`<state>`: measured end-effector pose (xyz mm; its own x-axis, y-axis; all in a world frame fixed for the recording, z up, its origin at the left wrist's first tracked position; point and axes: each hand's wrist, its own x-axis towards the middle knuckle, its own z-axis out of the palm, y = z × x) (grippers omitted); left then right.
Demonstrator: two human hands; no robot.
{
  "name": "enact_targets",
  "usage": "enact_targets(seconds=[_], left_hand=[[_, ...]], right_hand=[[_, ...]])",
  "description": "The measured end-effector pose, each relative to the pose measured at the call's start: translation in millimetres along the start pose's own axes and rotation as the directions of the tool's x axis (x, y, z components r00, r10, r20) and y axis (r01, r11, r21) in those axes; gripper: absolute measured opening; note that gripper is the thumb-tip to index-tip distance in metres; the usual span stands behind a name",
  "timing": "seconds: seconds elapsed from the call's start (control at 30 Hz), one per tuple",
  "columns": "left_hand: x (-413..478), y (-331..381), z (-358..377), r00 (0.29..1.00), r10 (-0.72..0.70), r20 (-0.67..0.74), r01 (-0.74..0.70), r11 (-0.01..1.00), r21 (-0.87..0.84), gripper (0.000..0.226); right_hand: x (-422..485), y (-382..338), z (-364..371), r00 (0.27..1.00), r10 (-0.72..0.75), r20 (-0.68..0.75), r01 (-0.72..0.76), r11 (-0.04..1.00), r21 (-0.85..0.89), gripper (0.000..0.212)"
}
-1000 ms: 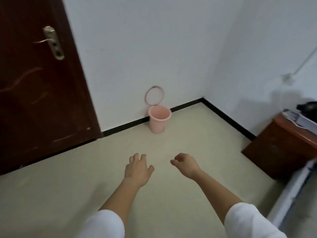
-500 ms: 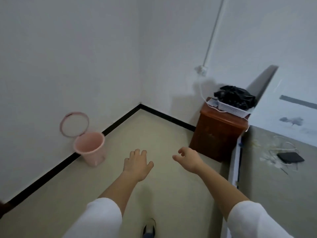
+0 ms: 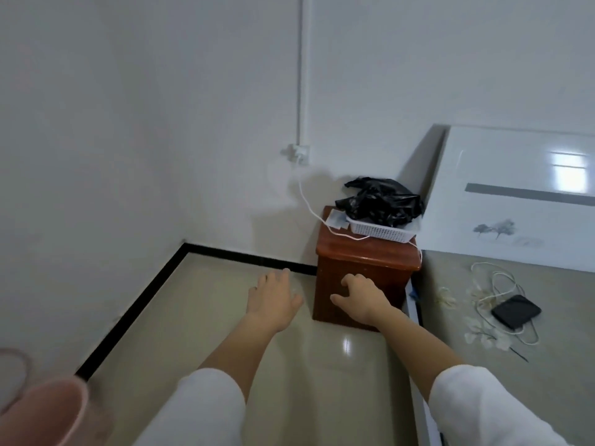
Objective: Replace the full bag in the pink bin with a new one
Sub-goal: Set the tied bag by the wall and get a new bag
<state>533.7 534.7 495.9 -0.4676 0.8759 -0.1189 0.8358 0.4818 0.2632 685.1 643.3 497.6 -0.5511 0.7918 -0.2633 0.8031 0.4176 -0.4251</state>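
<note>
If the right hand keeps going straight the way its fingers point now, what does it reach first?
Most likely the brown wooden nightstand: the right hand, open and empty, points at its front face. The white basket with black bags sits higher, on top. How far the hand is from the front is unclear.

Bags (image 3: 380, 201) in basket (image 3: 380, 232) on nightstand (image 3: 367, 255), left of bed (image 3: 515, 317).

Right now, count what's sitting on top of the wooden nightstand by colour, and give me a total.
Black: 1, the pile of plastic bags
White: 3, the basket under the bags, the cable, the small packet beside the basket
Total: 4, all on the nightstand
</note>
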Motion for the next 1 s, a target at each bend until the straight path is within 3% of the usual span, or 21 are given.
enact_targets(seconds=[0.17,0.43,0.83,0.9,1.0], left_hand=[[126.1,67.4,25.5,0.997,0.075,-0.02,-0.076,0.993,-0.091,0.057],[295.5,153.1,81.3,0.993,-0.005,0.114,0.029,0.977,-0.212,0.059],[473.3,177.1,106.2,0.973,-0.047,0.226,0.099,0.969,-0.225,0.067],[498.2,175.9,106.9,0.975,-0.044,0.217,0.097,0.965,-0.242,0.071],[529.1,172.3,106.8,0.975,-0.062,0.212,0.112,0.966,-0.231,0.076]], right_hand=[[109.5,63.6,-46.5,0.997,0.059,-0.042,-0.059,0.998,-0.003,0.05],[280.1,174.1,-123.5,0.99,0.14,0.019,-0.139,0.988,-0.07,0.051],[459.5,214.4,-158.6,0.991,0.128,-0.023,-0.129,0.989,-0.07,0.043],[483.5,215.4,-165.2,0.99,0.13,-0.046,-0.135,0.984,-0.12,0.051],[512.9,219.6,-169.9,0.993,0.114,-0.011,-0.114,0.975,-0.193,0.079]])
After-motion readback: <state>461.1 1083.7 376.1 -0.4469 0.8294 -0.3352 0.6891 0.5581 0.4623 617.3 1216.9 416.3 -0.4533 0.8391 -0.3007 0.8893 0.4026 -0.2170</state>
